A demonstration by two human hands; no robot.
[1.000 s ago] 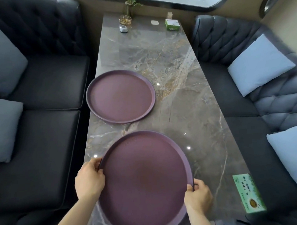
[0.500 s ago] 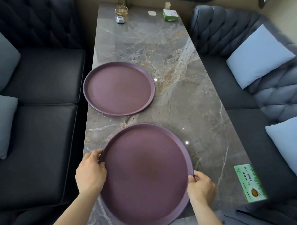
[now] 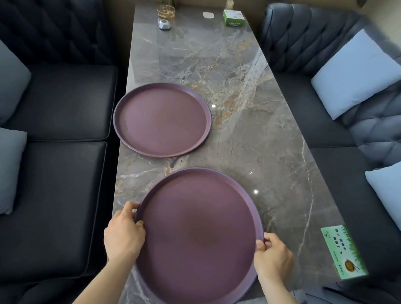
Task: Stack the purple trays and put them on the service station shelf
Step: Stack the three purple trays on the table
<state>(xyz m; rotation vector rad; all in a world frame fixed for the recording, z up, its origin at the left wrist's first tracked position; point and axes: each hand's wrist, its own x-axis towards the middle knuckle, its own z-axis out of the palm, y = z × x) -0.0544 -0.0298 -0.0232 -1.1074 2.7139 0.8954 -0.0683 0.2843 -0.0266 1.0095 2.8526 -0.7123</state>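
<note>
Both hands are clamped on the near purple tray (image 3: pixel 198 239), left hand (image 3: pixel 123 234) and right hand (image 3: pixel 273 252) on opposite rims at lower centre. It has crept up the marble desk (image 3: pixel 254 112) toward the far purple tray (image 3: pixel 162 120), mid-left. Stacking looks imminent; no shelf visible.

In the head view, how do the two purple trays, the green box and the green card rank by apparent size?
1. Near tray, held by both hands; it is closer, so the trays' true sizes may match.
2. Far tray.
3. Green card.
4. Green box, which is far away.
</note>
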